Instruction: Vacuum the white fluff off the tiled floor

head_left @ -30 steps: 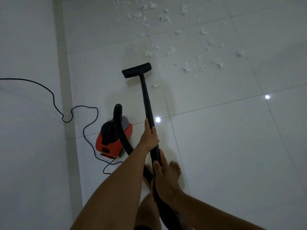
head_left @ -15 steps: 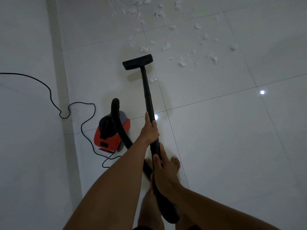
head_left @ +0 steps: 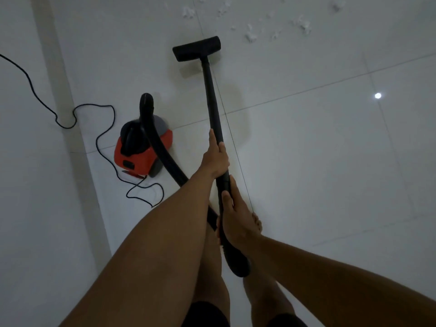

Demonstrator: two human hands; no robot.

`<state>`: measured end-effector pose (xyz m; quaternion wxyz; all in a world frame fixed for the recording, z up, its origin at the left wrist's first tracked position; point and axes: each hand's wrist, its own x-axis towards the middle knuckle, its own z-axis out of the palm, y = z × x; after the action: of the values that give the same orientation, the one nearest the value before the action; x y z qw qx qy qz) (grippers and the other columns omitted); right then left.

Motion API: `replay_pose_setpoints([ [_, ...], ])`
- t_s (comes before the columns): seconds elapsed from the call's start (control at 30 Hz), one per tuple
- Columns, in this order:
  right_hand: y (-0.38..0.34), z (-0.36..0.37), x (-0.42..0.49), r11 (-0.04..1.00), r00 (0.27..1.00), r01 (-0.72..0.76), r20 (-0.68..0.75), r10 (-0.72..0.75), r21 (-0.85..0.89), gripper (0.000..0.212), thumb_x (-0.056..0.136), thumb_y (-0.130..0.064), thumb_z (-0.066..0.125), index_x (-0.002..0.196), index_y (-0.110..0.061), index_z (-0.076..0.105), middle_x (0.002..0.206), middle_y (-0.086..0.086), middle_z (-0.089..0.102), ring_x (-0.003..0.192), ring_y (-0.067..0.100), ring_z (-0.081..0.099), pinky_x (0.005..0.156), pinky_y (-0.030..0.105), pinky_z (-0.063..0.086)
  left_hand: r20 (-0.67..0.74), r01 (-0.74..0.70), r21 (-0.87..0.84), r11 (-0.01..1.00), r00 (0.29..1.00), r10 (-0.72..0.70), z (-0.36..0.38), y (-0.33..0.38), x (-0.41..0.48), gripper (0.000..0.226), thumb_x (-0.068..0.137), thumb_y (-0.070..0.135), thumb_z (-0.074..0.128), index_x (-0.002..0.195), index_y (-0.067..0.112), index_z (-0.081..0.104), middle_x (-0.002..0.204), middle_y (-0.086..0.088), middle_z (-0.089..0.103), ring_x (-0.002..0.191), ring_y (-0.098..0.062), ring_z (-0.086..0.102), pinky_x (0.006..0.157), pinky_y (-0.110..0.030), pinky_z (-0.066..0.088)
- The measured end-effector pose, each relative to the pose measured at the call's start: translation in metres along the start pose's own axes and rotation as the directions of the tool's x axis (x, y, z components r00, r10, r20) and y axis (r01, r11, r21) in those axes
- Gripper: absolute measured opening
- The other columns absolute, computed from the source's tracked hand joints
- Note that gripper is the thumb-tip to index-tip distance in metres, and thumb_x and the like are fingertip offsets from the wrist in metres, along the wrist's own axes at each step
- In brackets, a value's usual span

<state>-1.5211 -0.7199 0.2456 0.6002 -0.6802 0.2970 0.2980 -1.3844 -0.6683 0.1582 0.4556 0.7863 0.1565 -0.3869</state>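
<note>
Both hands hold the black vacuum wand [head_left: 212, 97]. My left hand [head_left: 215, 159] grips it higher up and my right hand [head_left: 233, 220] grips the lower handle end. The flat black floor nozzle [head_left: 197, 48] rests on the white tiles ahead of me. Scattered white fluff [head_left: 250, 35] lies just beyond the nozzle and to its right, up to the top edge of the view. A black hose [head_left: 162, 149] curves from the handle to the red and black vacuum body [head_left: 141, 149] standing on the floor to my left.
A black power cord [head_left: 103, 138] loops across the floor left of the vacuum body and runs off to the upper left. A pale wall edge [head_left: 63, 95] rises on the left. My bare legs and a foot [head_left: 256, 223] are below the hands.
The nozzle has slid forward toward the fluff, and the small tuft by its right side is no longer visible. My view has tilted down, so less fluff shows at the top.
</note>
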Motion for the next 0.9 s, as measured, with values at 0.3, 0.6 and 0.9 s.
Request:
replay_pose_setpoints([
  [0.3, 0.076, -0.02, -0.016, 0.991, 0.993, 0.097, -0.051, -0.102, -0.091, 0.055, 0.108, -0.041, 0.034, 0.16, -0.04, 0.014, 0.075, -0.016, 0.058, 0.053, -0.011, 0.06, 0.051, 0.003, 0.047, -0.017, 0.025, 0.029, 0.999, 1.0, -0.025, 0.057, -0.036, -0.021, 0.063, 0.11, 0.039, 0.025, 0.159, 0.038, -0.014, 0.085, -0.003, 0.06, 0.072, -0.014, 0.062, 0.059, -0.023, 0.045],
  [0.6, 0.127, -0.034, -0.034, 0.993, 0.996, 0.071, -0.055, -0.076, -0.09, 0.054, 0.106, -0.045, 0.035, 0.158, -0.043, 0.018, 0.114, 0.004, 0.067, 0.051, 0.006, 0.062, 0.066, 0.037, 0.061, 0.016, 0.029, 0.075, 0.997, 0.999, -0.03, 0.104, -0.059, -0.039, 0.064, 0.109, 0.041, 0.025, 0.157, 0.043, -0.018, 0.08, -0.002, 0.063, 0.066, -0.012, 0.061, 0.053, -0.019, 0.043],
  [0.9, 0.16, -0.033, -0.013, 0.996, 0.994, 0.004, -0.105, -0.013, -0.092, 0.056, 0.109, -0.037, 0.033, 0.16, -0.038, 0.011, 0.145, -0.011, 0.042, 0.12, 0.008, 0.056, 0.069, -0.003, 0.036, 0.036, 0.059, 0.104, 0.993, 0.997, -0.063, 0.119, -0.086, -0.024, 0.064, 0.11, 0.039, 0.023, 0.157, 0.038, -0.02, 0.08, -0.004, 0.062, 0.066, -0.012, 0.058, 0.055, -0.019, 0.039],
])
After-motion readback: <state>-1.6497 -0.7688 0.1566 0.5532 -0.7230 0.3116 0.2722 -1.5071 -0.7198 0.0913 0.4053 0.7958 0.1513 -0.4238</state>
